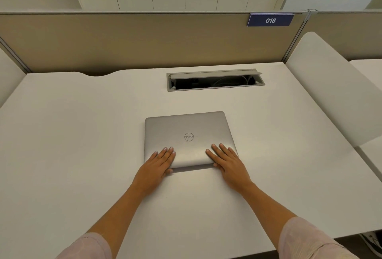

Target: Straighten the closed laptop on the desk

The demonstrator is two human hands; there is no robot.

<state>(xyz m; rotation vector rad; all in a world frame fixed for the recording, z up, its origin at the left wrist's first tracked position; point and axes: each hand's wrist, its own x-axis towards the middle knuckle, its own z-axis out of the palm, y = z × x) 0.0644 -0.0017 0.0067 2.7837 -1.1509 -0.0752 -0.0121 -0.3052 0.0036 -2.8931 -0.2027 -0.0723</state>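
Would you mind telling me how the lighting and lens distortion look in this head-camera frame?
Head view: soft, even light; a faint sheen on the laptop lid between the left hand and right hand; a thin shadow under its near edge; wide-angle bending of the desk edges.

I see a pale, off-white counter filling most of my view, its far edge meeting a tan partition. A closed silver laptop lies flat on it near the middle, turned slightly off square to the counter's front edge (logo facing up). Set into the counter beyond the laptop is a grey cable hatch, its lid tipped open over a dark recess. The far left edge has a shallow curved notch.
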